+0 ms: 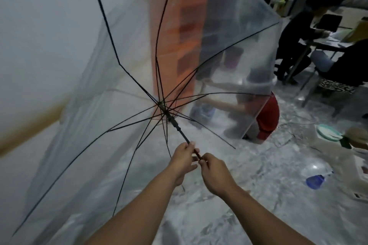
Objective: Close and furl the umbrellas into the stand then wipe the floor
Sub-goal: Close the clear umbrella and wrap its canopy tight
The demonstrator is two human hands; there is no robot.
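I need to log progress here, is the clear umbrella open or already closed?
Open. The clear umbrella has its black ribs spread wide and its canopy stretched, while both hands, left and right, grip the shaft.

Two bare arms show from the bottom of the view. No sleeves cover them as far as the view shows. The left hand [182,158] has no glove, ring or band that shows. The right hand [216,174] is bare too, and its wrist has no watch or strap. The fingers are a bit blurry, so nails cannot be made out.
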